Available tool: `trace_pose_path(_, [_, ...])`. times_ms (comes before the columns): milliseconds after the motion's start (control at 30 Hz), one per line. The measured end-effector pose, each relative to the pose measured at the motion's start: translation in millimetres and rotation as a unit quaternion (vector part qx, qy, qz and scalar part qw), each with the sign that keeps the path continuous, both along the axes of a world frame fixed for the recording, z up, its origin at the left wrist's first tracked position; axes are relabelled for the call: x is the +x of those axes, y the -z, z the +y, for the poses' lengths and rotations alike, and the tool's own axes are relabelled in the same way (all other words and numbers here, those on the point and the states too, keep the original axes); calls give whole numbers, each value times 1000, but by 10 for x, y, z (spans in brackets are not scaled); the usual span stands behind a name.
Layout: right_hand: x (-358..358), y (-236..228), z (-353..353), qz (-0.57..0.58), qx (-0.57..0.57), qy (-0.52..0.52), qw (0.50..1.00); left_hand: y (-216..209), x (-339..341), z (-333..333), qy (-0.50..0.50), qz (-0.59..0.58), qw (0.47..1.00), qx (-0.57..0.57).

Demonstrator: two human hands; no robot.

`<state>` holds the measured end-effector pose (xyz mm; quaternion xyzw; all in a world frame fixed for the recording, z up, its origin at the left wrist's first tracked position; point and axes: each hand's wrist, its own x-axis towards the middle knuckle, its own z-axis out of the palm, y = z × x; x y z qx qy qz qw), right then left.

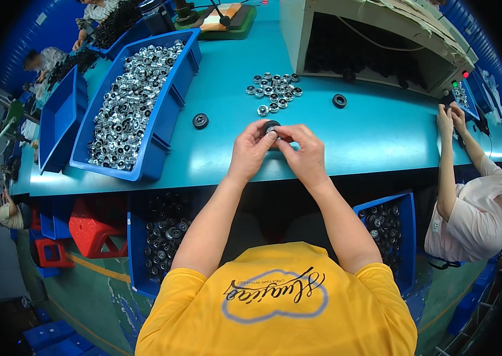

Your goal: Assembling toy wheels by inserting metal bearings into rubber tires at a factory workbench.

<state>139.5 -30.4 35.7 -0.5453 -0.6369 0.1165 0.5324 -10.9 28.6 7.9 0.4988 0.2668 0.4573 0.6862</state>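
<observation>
My left hand (248, 152) and my right hand (305, 155) meet above the front of the table. Between their fingertips is a small black wheel (271, 125) with a shiny hub part, partly hidden by the thumbs. Both hands are closed on it. Just beyond, several silver wheel hubs (274, 91) with dark centres lie in a loose cluster. One black rubber tyre (200, 121) rests to the left of my hands, and another black tyre (339, 101) lies to the right of the cluster.
On the left of the turquoise table (215, 157) stands a blue bin (157, 155) full of silver hubs, beside another blue bin (55, 139). A pale open-fronted box (298, 44) stands far right. Below, two blue crates (138, 261) (408, 237) hold black wheels. A co-worker (470, 207) works at right.
</observation>
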Motion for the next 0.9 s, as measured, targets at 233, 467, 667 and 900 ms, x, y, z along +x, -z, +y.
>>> trace_pose_path(233, [86,170,58,335,-152,-76,927,-12,5,-11,18,-10,1000,-23])
trace_pose_path(467, [192,132,93,369,-219,-120,895,-14,13,-41,12,16,1000,4])
trace_pose_path(667, [181,179,115,318,-216,-98,918,-1,44,-74,-23,50,998,5])
trace_pose_path(900, [145,236,135,296,-202,-60,932,64,74,-90,-64,98,990,76])
